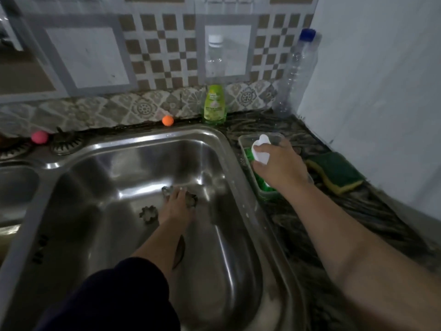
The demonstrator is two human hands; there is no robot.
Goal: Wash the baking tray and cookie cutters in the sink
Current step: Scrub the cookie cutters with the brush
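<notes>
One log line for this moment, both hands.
left hand: on metal cookie cutters in steel sink | right hand: holds white heart-shaped cutter over clear plastic tub

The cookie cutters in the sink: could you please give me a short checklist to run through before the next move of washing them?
1. Cutters within reach: ok. The left hand rests on the metal cookie cutters at the bottom of the sink; another flower-shaped cutter lies just to its left.
2. Cleaning item in hand: ok. The right hand grips a white object over the clear container on the counter.
3. Dish soap available: ok. The green soap bottle stands behind the sink.
4. Sponge nearby: ok. The green and yellow sponge lies on the counter.
5. Water running: cannot tell; no tap in view.
6. Baking tray located: not ok; none visible.
</notes>
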